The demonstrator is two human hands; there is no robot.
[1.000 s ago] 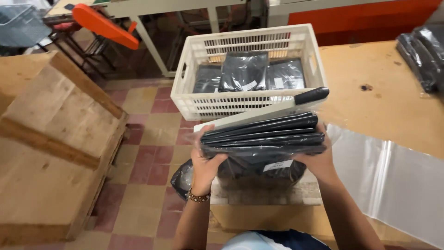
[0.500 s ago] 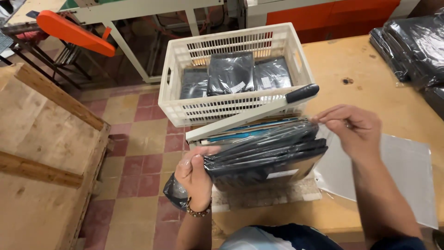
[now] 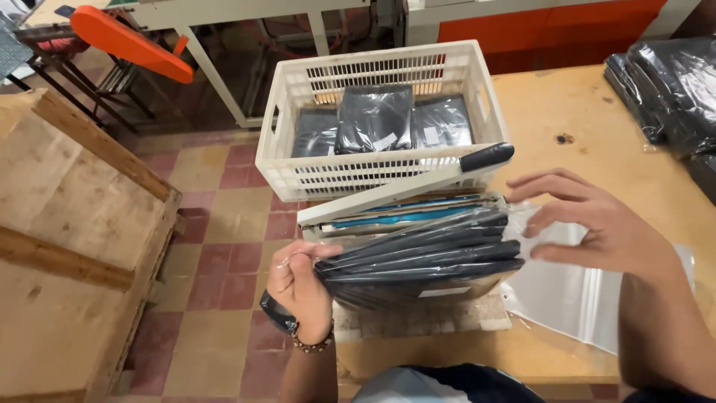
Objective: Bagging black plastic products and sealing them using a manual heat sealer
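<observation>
A wooden bench carries a white slatted crate holding black packets. Just in front of the crate, a stack of black packets lies at the bench edge under a white sealer arm with a black handle. The left hand grips the stack's left end; the right hand hovers fingers spread over clear plastic bags.

Below you, a floor of red and cream tiles. A wooden pallet on your left. Beyond it, an orange-seated chair on dark metal legs. Ahead, a white-legged frame and an orange panel.
</observation>
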